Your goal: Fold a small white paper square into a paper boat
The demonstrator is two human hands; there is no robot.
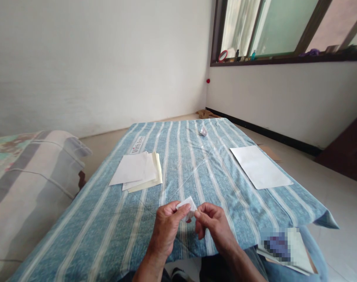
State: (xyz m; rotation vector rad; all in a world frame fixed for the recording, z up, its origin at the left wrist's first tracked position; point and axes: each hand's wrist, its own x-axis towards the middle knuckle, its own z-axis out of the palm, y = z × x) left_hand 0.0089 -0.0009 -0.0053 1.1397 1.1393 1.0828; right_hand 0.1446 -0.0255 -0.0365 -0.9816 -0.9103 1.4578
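Over the near part of the table, a small folded piece of white paper [189,203] is held up between both hands. My left hand [168,223] pinches it from the left, thumb on top. At its right corner, my right hand [212,223] grips with thumb and fingertips, the other fingers curled. The lower part of the folded paper is partly hidden by the fingers. A small folded paper piece [203,131] stands near the far edge of the striped blue tablecloth [192,168].
Several white and yellowish sheets [134,169] lie at the left of the table. A large white sheet [259,166] lies at the right edge. A blue stool [316,250] with papers is at lower right, and a covered bed [40,184] stands left.
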